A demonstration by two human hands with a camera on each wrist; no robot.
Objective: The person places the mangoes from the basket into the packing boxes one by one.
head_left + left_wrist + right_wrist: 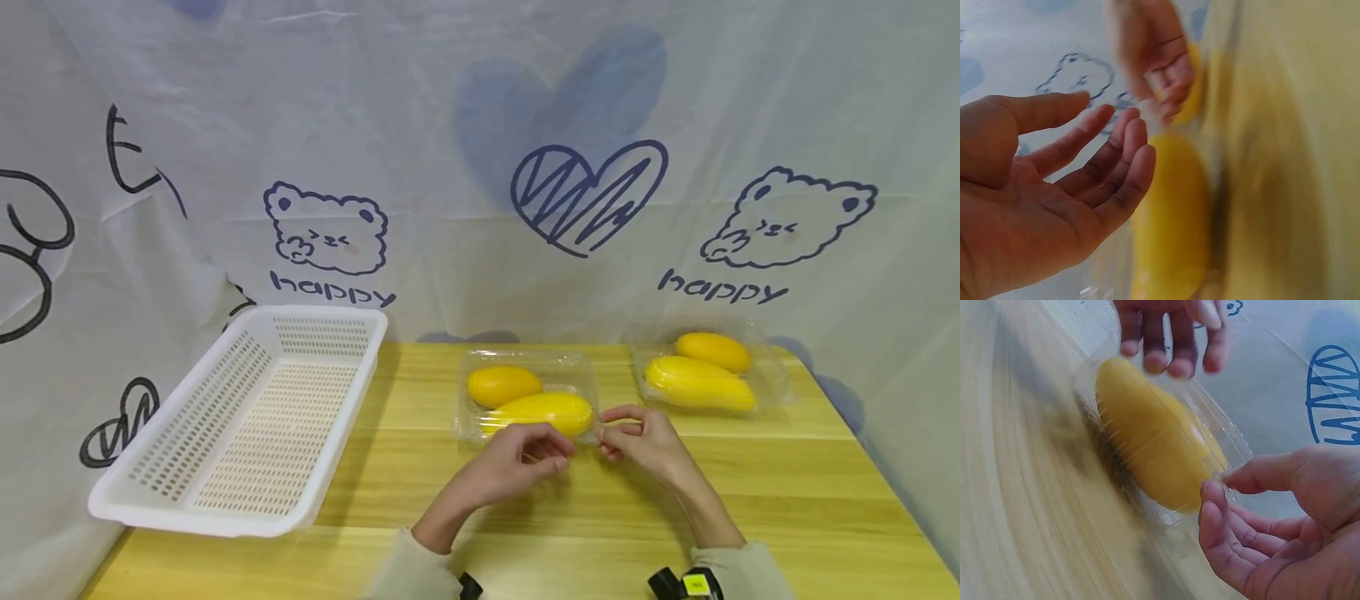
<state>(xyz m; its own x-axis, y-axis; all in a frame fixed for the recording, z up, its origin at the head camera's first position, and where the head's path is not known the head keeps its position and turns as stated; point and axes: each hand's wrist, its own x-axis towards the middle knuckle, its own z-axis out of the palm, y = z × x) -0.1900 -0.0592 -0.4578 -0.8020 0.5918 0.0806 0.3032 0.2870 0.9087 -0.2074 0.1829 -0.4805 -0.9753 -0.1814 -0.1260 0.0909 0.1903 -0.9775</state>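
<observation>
A clear plastic tray (573,375) with cling film (1179,400) stretched over it stands in front of me. Inside lie an orange-yellow oval fruit (504,386) and a longer yellow mango-like fruit (551,412). With thumb and index finger, my right hand (643,440) pinches the film at the tray's near right corner. My left hand (517,462) hovers by the near side, fingers loosely bent and holding nothing. In the left wrist view, that left hand (1066,187) shows a gap between thumb and fingers.
A second clear tray (772,383) with two similar yellow fruits (701,383) stands at the back right. A white perforated basket (348,400) occupies the left of the wooden table (570,550). A printed cloth (442,250) hangs behind the table.
</observation>
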